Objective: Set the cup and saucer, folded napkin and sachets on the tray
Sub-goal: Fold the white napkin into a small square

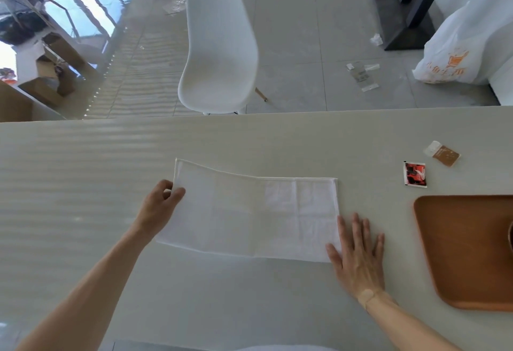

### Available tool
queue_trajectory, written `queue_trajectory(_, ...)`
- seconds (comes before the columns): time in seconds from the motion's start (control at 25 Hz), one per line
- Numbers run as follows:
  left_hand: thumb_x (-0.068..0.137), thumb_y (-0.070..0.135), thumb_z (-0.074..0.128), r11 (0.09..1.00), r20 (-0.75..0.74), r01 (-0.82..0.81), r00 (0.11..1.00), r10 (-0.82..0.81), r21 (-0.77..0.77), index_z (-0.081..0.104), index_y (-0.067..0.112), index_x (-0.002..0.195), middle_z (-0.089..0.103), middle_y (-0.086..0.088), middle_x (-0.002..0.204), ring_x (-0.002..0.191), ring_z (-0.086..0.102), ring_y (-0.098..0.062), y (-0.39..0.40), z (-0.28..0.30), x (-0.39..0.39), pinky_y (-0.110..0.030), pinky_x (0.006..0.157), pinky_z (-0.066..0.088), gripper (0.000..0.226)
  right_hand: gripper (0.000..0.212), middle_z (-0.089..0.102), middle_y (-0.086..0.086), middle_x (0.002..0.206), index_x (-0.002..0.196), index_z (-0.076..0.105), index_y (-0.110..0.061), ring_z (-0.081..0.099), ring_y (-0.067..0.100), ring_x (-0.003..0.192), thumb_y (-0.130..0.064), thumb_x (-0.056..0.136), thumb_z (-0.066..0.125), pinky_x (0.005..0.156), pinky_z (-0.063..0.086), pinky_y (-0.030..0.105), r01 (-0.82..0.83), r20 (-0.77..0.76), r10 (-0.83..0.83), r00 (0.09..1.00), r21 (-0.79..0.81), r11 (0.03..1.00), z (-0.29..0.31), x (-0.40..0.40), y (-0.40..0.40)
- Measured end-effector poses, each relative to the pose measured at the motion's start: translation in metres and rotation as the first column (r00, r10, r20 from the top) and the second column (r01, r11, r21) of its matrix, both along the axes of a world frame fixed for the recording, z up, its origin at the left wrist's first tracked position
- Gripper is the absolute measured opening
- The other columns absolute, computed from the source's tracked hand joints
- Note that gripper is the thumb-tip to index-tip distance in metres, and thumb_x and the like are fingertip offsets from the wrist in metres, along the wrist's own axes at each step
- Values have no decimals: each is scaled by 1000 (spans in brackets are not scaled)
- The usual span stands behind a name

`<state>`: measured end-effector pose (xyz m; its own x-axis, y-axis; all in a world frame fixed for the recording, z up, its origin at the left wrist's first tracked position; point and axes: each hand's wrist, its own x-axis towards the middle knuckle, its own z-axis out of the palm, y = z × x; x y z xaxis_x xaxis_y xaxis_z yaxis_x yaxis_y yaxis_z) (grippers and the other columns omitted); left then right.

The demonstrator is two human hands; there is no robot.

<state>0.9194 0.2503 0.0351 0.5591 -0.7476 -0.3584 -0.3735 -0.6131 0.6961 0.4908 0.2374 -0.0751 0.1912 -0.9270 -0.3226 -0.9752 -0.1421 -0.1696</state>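
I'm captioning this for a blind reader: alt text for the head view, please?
A left hand pinches one end of a white napkin on a table; the right hand lies flat at the other end, near a wooden tray and two sachets.
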Motion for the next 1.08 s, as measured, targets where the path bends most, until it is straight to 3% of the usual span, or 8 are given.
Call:
queue_trajectory(0.16,93,18,63,995,-233,101,967,-101,-11,58,15,86,72,-4,76,63,62,-22,-9,28,-33,-31,54,43,9,74,11,4,163,154,15,-26,6,29,150,-62,90,2,118,1,58,60,17,-59,998,-51,997,-4,-31,-5)
queue_trajectory(0.32,82,23,68,975,-339,221,915,-219,-35,59,20,78,71,0,67,53,61,-15,-33,53,-84,-25,40,41,10,69,16,1,162,153,23,-27,8,26,150,-58,92,11,119,7,58,127,-1,-128,992,-87,988,-8,-62,-6)
queue_trajectory(0.52,81,23,66,951,-369,308,885,-284,7,56,8,86,69,-4,65,49,61,-18,-54,49,-150,-25,38,41,19,63,20,0,161,152,27,-29,10,24,150,-53,94,20,119,8,55,151,5,-151,988,-95,984,-13,-63,-4)
queue_trajectory(0.88,77,26,60,912,-398,370,874,-278,177,52,13,82,66,0,52,51,68,-18,-86,-18,-249,-23,40,46,16,62,25,1,160,151,29,-30,14,26,150,-52,93,26,119,11,56,145,-7,-147,989,-132,981,-21,-68,-7)
queue_trajectory(1.08,77,25,56,886,-352,381,893,-279,264,52,13,88,69,-2,56,52,70,-16,-96,-52,-284,-25,43,51,16,61,22,0,161,151,27,-31,11,25,150,-51,94,29,119,10,55,145,14,-144,989,-164,976,-23,-66,-5)
